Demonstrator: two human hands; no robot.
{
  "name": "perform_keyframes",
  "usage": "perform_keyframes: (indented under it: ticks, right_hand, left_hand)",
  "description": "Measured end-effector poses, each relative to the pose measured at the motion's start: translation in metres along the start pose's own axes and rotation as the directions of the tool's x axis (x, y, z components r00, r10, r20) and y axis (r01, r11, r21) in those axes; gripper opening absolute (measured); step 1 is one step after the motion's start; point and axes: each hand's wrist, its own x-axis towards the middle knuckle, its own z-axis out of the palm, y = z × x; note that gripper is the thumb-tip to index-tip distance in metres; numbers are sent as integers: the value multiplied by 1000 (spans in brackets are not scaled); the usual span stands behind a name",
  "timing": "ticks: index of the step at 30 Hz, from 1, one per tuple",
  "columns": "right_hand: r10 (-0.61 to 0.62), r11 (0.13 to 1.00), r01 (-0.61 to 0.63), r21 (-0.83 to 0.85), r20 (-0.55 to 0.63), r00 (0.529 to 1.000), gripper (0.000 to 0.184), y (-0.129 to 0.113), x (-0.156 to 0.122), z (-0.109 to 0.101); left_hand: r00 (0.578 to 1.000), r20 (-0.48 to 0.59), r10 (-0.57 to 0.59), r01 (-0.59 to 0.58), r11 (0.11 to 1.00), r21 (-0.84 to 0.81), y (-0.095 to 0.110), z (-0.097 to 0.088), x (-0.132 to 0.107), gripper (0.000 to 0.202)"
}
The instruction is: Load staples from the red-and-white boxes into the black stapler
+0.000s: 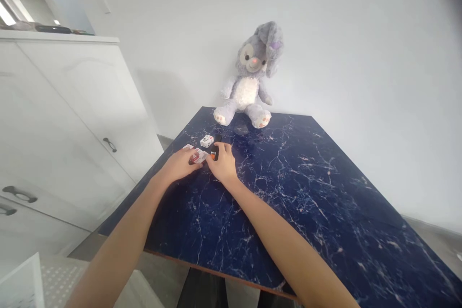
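Observation:
On the left part of the dark blue marbled table [288,192], my left hand [179,166] is closed on a small red-and-white packet [199,156]. Beside it, my right hand [224,162] curls its fingers around a small black item with an orange mark [215,152]; its thumb comes close to the packet. Just beyond my hands sits a small white box with dark print [207,141]. Another pale, reddish piece [187,147] shows behind my left fingers, partly hidden. My fingers cover much of what they hold.
A grey plush rabbit [247,91] sits at the table's back edge against the white wall. White cabinets [72,120] with dark handles stand to the left. Below the table's front edge are dark legs or supports [204,288] and, at lower left, a white dotted object [57,279].

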Motion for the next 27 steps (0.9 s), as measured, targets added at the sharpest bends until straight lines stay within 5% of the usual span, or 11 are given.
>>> perform_keyframes:
  ticks: [6, 16, 21, 27]
  right_hand:
    - [-31, 999, 30, 43, 17, 999, 40, 3, -1, -2]
    - [-128, 983, 117, 142, 64, 990, 36, 8, -1, 0]
    - [-115, 981, 98, 164, 95, 989, 42, 9, 1, 4]
    - [-94, 969, 60, 240, 135, 986, 46, 10, 3, 5]
  left_hand:
    - [972, -227, -67, 85, 994, 74, -23, 16, 9, 35]
    - [993, -18, -117, 117, 993, 27, -36, 9, 5, 47]
    - [993, 110, 43, -41, 999, -18, -28, 3, 1, 89]
    - [991, 13, 130, -130, 991, -20, -19, 14, 9, 47]
